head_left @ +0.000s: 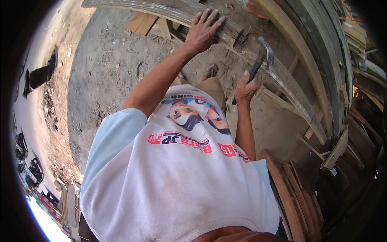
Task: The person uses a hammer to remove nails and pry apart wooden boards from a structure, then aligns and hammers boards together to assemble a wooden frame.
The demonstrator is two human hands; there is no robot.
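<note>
A long weathered wooden plank runs across the far side in front of me, bent by the lens. My left hand lies on it with fingers stretched out and slightly spread. To the right, my right hand is wrapped round the dark handle of a claw hammer. The hammer's metal head is over the plank; whether it touches the wood I cannot tell. Between the hand and the hammer head, the plank has a rough notch with splintered wood.
Long curved-looking timbers stand beyond the plank at the right. More boards are stacked by my right side. Short wood pieces lie under the plank's left part. A dark cloth-like thing and parked motorcycles are at the left.
</note>
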